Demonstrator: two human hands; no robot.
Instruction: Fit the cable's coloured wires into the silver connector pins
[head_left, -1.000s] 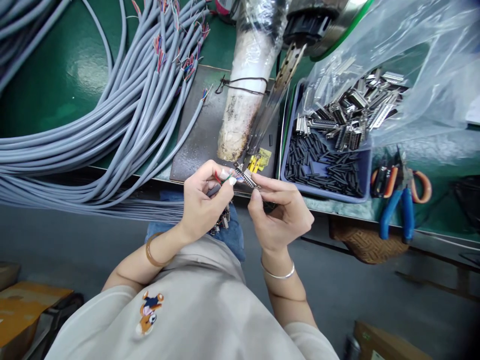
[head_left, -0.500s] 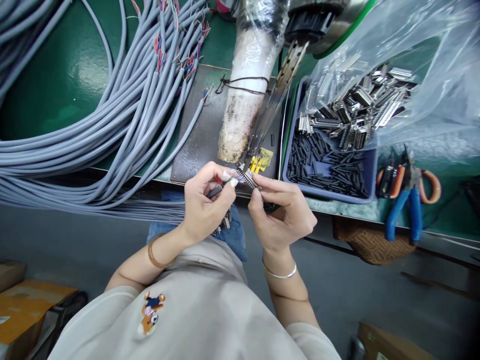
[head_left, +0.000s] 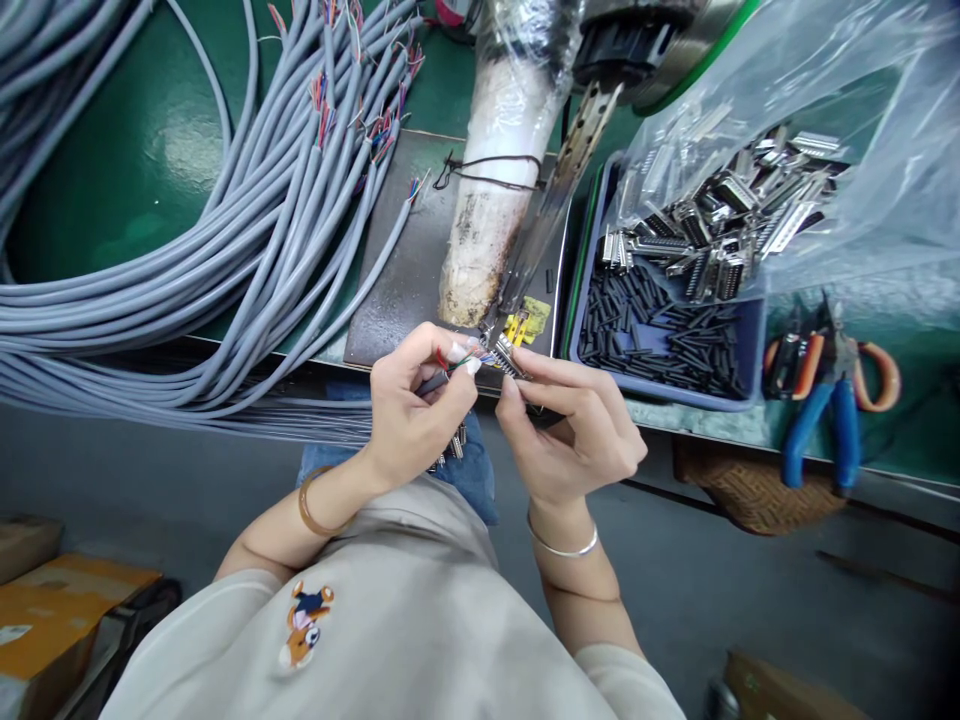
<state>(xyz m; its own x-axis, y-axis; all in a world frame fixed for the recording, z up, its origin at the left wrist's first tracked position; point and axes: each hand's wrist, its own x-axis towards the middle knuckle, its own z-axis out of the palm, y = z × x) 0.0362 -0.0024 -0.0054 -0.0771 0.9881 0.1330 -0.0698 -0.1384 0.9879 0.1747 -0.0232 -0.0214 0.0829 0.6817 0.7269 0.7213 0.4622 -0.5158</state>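
Note:
Between thumb and fingers, my left hand [head_left: 416,405] pinches the end of a grey cable [head_left: 433,384], whose thin coloured wires [head_left: 480,357] fan out toward a connector. White wrapping covers my left thumb and fingertip. My right hand [head_left: 574,420] grips that metal multi-pin connector [head_left: 504,356] by its lower right end. Wire ends meet the connector's pins just under the tip of a soldering iron [head_left: 551,200], which slants down from above. Whether any wire is joined to a pin cannot be made out. Beside the iron stands a thick plastic-wrapped tube [head_left: 487,200] with a browned mouth.
Grey cables [head_left: 247,240] with stripped ends cover the bench's left side. A blue tray [head_left: 675,393] holds black sleeves [head_left: 660,330] and a plastic bag of metal connectors [head_left: 727,210]. Blue-handled pliers [head_left: 825,400] and an orange-handled tool [head_left: 874,378] lie at right. Several connectors rest on my lap.
The view has shifted slightly, so the bench items sit a little further right. Both hands keep their grips, and the connector stays under the iron's tip with hardly any movement.

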